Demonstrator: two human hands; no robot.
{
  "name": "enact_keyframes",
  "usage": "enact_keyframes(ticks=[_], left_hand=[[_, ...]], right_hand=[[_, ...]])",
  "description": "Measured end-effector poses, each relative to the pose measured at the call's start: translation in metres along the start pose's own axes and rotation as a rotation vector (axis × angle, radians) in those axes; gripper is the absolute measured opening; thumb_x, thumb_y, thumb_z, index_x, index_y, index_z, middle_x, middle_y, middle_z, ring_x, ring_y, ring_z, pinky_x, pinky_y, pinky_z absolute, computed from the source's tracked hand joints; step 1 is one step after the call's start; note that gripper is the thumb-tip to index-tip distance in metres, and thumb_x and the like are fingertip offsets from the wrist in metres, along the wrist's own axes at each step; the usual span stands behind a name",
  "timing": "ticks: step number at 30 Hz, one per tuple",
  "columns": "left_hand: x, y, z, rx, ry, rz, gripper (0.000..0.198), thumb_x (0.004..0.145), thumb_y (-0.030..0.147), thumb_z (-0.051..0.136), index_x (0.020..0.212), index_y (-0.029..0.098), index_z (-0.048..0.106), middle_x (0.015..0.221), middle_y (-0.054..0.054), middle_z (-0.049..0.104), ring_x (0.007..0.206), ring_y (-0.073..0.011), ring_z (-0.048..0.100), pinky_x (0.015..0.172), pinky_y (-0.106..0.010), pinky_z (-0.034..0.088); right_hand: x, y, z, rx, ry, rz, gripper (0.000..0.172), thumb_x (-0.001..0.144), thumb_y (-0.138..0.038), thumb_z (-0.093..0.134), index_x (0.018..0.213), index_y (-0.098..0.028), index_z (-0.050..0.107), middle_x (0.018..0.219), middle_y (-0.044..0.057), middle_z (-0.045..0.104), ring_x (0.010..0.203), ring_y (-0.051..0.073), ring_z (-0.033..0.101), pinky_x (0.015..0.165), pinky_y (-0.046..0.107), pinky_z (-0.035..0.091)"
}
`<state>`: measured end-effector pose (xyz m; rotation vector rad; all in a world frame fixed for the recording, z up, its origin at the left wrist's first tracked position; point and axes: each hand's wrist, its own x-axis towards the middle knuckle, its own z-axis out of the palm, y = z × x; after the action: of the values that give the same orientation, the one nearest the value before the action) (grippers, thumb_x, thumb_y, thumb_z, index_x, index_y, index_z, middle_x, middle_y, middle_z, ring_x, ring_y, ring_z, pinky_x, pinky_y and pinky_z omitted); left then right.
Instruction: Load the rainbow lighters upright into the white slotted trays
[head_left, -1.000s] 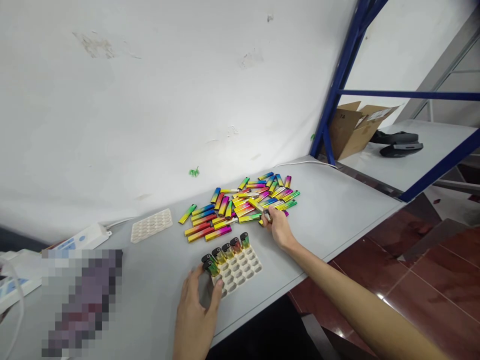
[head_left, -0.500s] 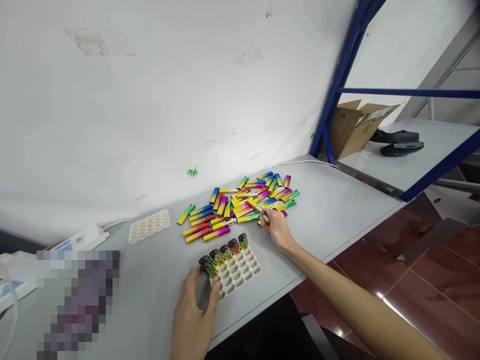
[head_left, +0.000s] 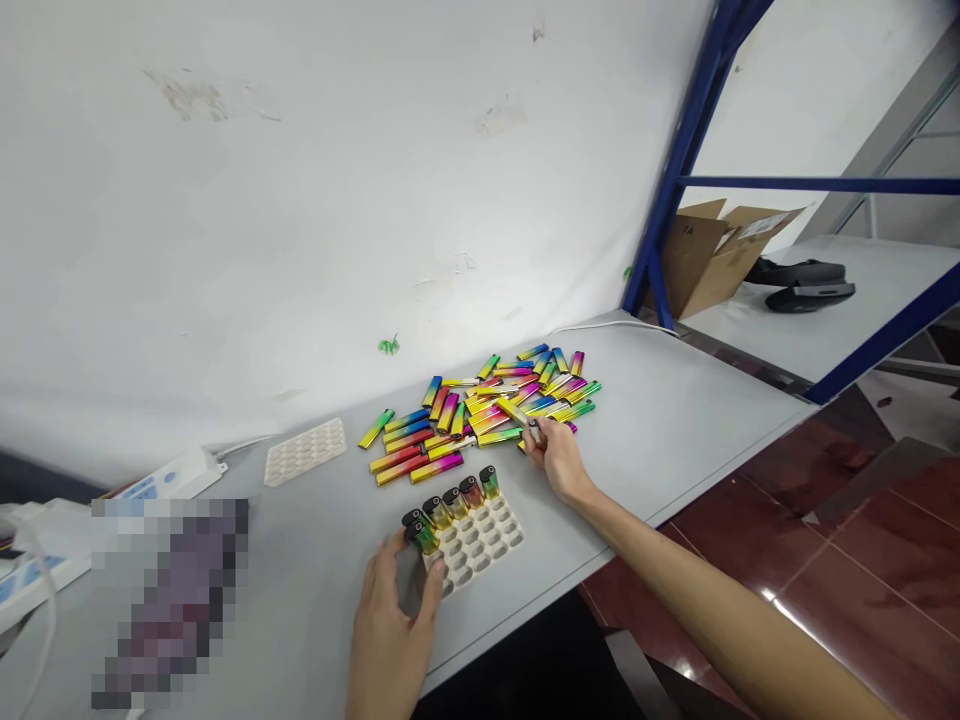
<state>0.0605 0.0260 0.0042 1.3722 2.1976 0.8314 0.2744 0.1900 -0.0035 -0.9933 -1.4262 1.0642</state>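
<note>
My right hand [head_left: 556, 458] is closed on a yellow and silver lighter [head_left: 513, 411], pinched near one end over the pile. Loose lighters [head_left: 439, 464] in shiny two-tone colours lie all around it, many overlapping. Nearer to me is a pale tray [head_left: 491, 545] with rows of oval holes. Several lighters [head_left: 453, 502] stand in it with their black ends up, along the far row and at the left corner. My left hand [head_left: 394, 610] grips the tray's left end, its thumb on the near edge and its fingers by the corner lighters.
Another pale holed tray [head_left: 305, 452] lies by the wall. White power strips [head_left: 161, 480] with cables and a pixelated patch [head_left: 176, 600] are at the left. A blue metal frame [head_left: 679, 150] rises at the right, with a cardboard box [head_left: 697, 255] behind it.
The whole view has shifted slightly. My right hand still holds the lighter over the pile, and my left hand stays at the tray.
</note>
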Motion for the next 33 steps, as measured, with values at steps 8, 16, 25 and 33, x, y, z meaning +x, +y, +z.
enact_keyframes(ticks=[8,16,25,33], left_hand=[[0.000,-0.004,0.003,-0.014,0.002,0.010,0.067,0.083,0.063,0.051,0.134,0.020,0.050,0.137,-0.014,0.058,0.130,-0.0356,0.052,0.103,-0.051,0.047],[0.000,-0.002,0.001,-0.019,0.001,0.009,0.066,0.083,0.064,0.051,0.133,0.020,0.051,0.134,-0.015,0.059,0.129,-0.0372,0.052,0.102,-0.053,0.046],[-0.001,-0.002,0.001,-0.008,0.008,0.011,0.065,0.084,0.064,0.050,0.132,0.020,0.051,0.134,-0.015,0.059,0.130,-0.0368,0.051,0.102,-0.053,0.046],[0.000,-0.002,0.002,-0.028,0.025,0.052,0.064,0.084,0.062,0.051,0.134,0.021,0.050,0.134,-0.013,0.059,0.126,-0.0336,0.054,0.102,-0.050,0.047]], right_hand=[[-0.001,-0.012,0.003,0.077,0.022,0.089,0.051,0.090,-0.061,0.034,0.056,-0.024,0.036,0.046,-0.005,0.025,0.045,0.011,0.023,0.045,0.027,0.019],[-0.003,-0.015,0.002,0.010,-0.019,0.039,0.045,0.092,-0.048,0.030,0.054,-0.024,0.034,0.046,-0.004,0.028,0.043,0.011,0.026,0.044,0.028,0.020],[-0.003,-0.016,0.003,-0.079,-0.040,-0.025,0.048,0.093,-0.045,0.028,0.051,-0.024,0.033,0.049,-0.002,0.029,0.047,0.012,0.028,0.047,0.028,0.023],[-0.003,-0.008,0.002,-0.055,-0.055,-0.013,0.045,0.094,-0.043,0.032,0.055,-0.022,0.038,0.055,-0.001,0.036,0.052,0.012,0.030,0.047,0.026,0.023]])
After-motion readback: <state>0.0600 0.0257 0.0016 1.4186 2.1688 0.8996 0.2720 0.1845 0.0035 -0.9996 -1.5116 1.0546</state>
